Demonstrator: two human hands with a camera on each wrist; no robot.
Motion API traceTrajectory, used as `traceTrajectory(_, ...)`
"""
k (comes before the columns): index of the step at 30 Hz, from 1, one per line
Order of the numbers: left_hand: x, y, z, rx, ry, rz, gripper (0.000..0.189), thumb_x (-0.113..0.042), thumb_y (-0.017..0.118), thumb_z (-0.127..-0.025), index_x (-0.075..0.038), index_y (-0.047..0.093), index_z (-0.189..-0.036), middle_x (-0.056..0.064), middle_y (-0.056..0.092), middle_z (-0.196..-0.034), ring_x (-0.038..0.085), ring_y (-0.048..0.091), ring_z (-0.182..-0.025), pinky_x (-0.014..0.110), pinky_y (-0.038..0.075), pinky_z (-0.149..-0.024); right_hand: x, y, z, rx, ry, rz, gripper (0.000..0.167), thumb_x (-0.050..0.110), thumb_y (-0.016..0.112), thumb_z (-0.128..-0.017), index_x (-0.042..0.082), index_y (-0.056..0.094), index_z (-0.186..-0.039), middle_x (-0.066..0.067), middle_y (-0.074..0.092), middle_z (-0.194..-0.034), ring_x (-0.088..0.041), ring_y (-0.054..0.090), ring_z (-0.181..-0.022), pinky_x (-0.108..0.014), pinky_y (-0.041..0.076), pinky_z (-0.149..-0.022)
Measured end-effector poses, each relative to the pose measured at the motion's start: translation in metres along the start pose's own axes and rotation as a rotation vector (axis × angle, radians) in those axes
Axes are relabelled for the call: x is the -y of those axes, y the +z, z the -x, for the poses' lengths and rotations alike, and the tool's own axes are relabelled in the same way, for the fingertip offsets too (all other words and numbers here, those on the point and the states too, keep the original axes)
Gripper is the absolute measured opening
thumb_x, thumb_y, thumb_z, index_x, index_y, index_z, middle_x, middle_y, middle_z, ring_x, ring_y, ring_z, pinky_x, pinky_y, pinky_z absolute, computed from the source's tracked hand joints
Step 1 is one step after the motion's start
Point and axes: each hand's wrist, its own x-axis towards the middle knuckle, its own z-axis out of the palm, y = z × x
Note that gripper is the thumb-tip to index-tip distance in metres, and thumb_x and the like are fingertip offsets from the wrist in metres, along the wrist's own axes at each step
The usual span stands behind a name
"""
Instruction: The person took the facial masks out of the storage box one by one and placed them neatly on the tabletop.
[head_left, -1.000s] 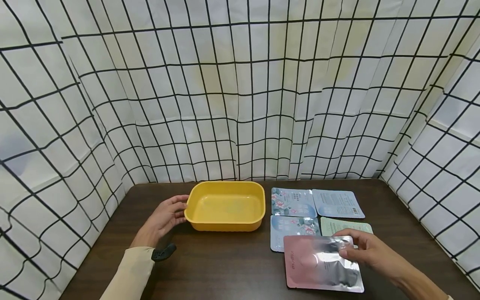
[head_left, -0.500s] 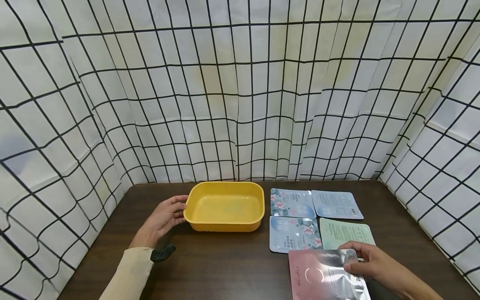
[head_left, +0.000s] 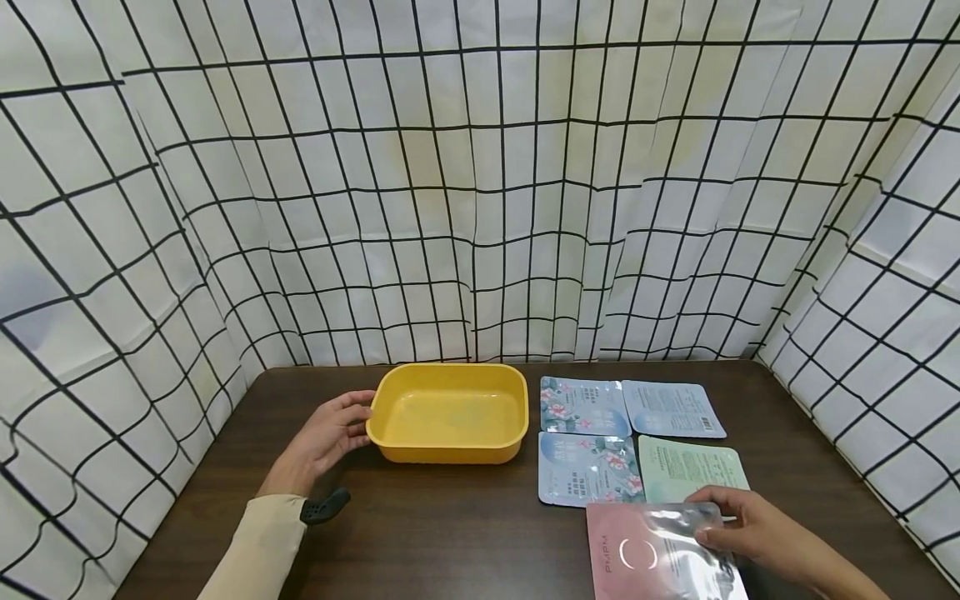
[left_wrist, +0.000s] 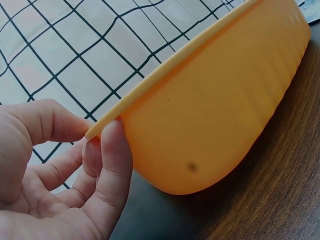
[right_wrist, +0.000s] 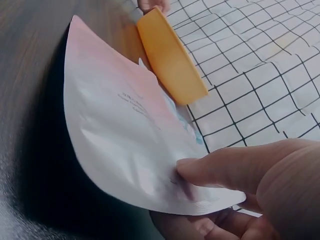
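Observation:
My left hand [head_left: 321, 443] pinches the left rim of a yellow plastic basin [head_left: 450, 454], thumb on one side and fingertips beneath the rim in the left wrist view. With thumb above and fingers below, my right hand [head_left: 761, 529] grips the right edge of a pink and silver face mask packet [head_left: 637, 550] marked PMPM. In the right wrist view the packet [right_wrist: 115, 115] is tilted, its near edge raised off the dark table. Beyond it lie a green packet [head_left: 686, 467] and a blue flowered packet [head_left: 588, 471], the green one partly covered by the pink one.
Two more blue packets lie behind, one flowered [head_left: 585, 407] and one with printed text [head_left: 672, 408], to the right of the basin. Dark wooden table [head_left: 450, 533] surrounds everything. White grid-patterned curtain [head_left: 480, 208] stands along the back and both sides.
My right hand has brought the pink packet toward the front edge and slightly right, uncovering more of the green and blue packets. The left hand and basin stay put.

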Motion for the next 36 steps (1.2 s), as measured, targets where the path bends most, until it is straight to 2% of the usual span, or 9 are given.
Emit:
traceTrajectory(8,0.0,0.0,0.0,0.0,-0.012,0.014,0.05,-0.015,0.062,-0.101,-0.003,0.044,-0.147,0.008,0.063,-0.119,0.019,0.063,-0.09,0.029,0.059,-0.079,0.0,0.001,0.0,0.008,-0.003,-0.015,0.035,0.012,0.066,-0.098,-0.012,0.058,-0.122,-0.009,0.061,-0.1,-0.016,0.063,-0.079,-0.03,0.057,-0.063)
traceTrajectory(17,0.0,0.0,0.0,0.01,-0.009,0.007,0.049,-0.016,0.06,-0.102,-0.002,0.044,-0.146,0.008,0.063,-0.118,0.018,0.063,-0.09,0.029,0.059,-0.078,0.004,0.003,-0.001,-0.047,0.041,0.058,0.034,0.017,0.07,-0.095,-0.007,0.062,-0.119,-0.01,0.061,-0.101,-0.018,0.062,-0.079,-0.031,0.056,-0.062)
traceTrajectory(21,0.0,0.0,0.0,0.007,-0.006,0.005,0.048,-0.016,0.06,-0.102,-0.002,0.044,-0.146,0.007,0.064,-0.116,0.018,0.064,-0.09,0.029,0.059,-0.078,0.007,0.001,-0.002,-0.061,-0.01,0.155,0.033,0.016,0.069,-0.097,-0.006,0.064,-0.12,-0.012,0.065,-0.106,-0.012,0.063,-0.079,-0.032,0.057,-0.061)
traceTrajectory(24,-0.001,0.0,0.0,0.006,-0.004,0.006,0.049,-0.015,0.06,-0.103,-0.002,0.044,-0.147,0.008,0.064,-0.117,0.018,0.064,-0.09,0.029,0.059,-0.079,0.01,-0.003,-0.002,-0.094,-0.043,0.259,0.031,0.015,0.068,-0.097,-0.005,0.065,-0.12,-0.012,0.067,-0.102,-0.008,0.063,-0.077,-0.031,0.057,-0.06)
traceTrajectory(30,-0.001,0.0,0.0,-0.004,-0.009,0.003,0.048,-0.015,0.06,-0.103,-0.002,0.045,-0.146,0.007,0.064,-0.116,0.018,0.064,-0.088,0.028,0.059,-0.078,0.017,-0.008,-0.003,-0.137,-0.087,0.397,0.029,0.017,0.07,-0.096,-0.002,0.067,-0.117,-0.003,0.069,-0.097,-0.002,0.062,-0.082,-0.027,0.056,-0.064)
traceTrajectory(36,-0.001,0.001,0.001,-0.003,-0.001,-0.01,0.047,-0.015,0.06,-0.102,-0.002,0.045,-0.145,0.005,0.065,-0.111,0.017,0.064,-0.086,0.028,0.059,-0.077,0.023,-0.012,-0.006,-0.145,-0.117,0.448,0.03,0.021,0.069,-0.097,0.0,0.067,-0.118,0.0,0.07,-0.099,0.0,0.062,-0.086,-0.025,0.055,-0.069)
